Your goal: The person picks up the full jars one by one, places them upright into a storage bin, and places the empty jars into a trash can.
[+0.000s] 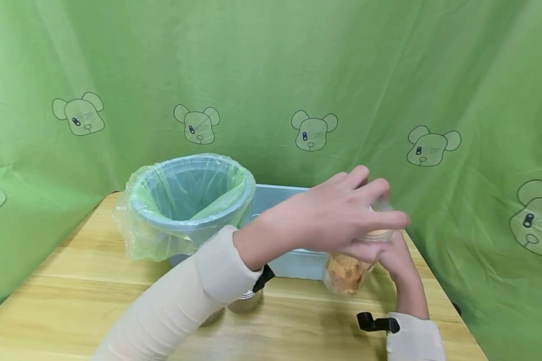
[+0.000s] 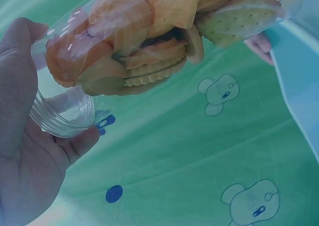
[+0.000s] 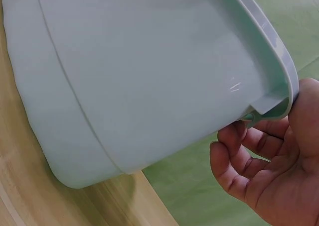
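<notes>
My left hand [image 1: 343,215] grips a clear jar [image 1: 345,276] by its threaded neck and holds it tilted, above the table. In the left wrist view, the orange and tan cookies [image 2: 122,17] fill much of the jar, a ridged one and a dotted one among them. My right hand [image 3: 284,171] holds the rim of a light blue plastic bin [image 3: 139,86] at its corner, fingers curled under the edge and thumb on the outside. In the head view the left hand and jar partly cover the right hand [image 1: 390,255] and the bin's right end.
A round blue bucket [image 1: 194,225] lined with a green plastic bag stands left of the bin on the wooden table [image 1: 72,281]. Behind my left sleeve, two metallic containers, one a can [image 1: 248,303], are partly hidden. A green curtain [image 1: 253,65] surrounds the table.
</notes>
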`<state>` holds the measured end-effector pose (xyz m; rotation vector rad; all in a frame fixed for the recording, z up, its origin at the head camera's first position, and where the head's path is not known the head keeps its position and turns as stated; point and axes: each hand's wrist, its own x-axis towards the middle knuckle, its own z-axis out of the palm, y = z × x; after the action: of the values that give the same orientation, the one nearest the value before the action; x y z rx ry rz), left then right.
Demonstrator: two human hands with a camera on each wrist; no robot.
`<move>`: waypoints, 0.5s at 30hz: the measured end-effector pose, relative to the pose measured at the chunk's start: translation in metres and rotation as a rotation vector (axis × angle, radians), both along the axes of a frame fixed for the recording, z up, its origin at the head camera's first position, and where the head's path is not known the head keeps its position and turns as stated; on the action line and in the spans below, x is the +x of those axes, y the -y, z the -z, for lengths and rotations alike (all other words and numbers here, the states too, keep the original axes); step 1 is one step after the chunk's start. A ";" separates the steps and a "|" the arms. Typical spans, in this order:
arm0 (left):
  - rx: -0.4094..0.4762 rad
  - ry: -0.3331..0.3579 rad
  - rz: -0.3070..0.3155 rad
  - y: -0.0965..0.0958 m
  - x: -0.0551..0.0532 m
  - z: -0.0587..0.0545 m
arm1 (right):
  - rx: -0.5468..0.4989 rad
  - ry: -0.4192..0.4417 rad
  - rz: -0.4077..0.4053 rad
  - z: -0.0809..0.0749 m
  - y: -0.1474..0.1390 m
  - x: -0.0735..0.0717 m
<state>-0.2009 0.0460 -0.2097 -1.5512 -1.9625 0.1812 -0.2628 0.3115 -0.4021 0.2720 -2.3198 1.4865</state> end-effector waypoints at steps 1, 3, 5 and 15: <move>0.003 0.004 -0.006 0.001 -0.001 -0.003 | 0.012 0.017 0.005 -0.001 0.000 0.000; 0.013 0.015 -0.017 0.002 -0.003 -0.010 | 0.043 0.048 0.031 -0.003 0.000 -0.001; 0.019 0.030 -0.034 0.003 -0.005 -0.014 | 0.076 0.082 0.048 -0.004 0.001 -0.001; 0.038 0.000 -0.180 0.005 -0.023 -0.018 | 0.137 0.222 0.046 -0.010 0.004 -0.001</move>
<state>-0.2238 0.0411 -0.1920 -1.3508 -2.0934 0.2164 -0.2638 0.3079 -0.3918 0.0926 -2.5897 1.4001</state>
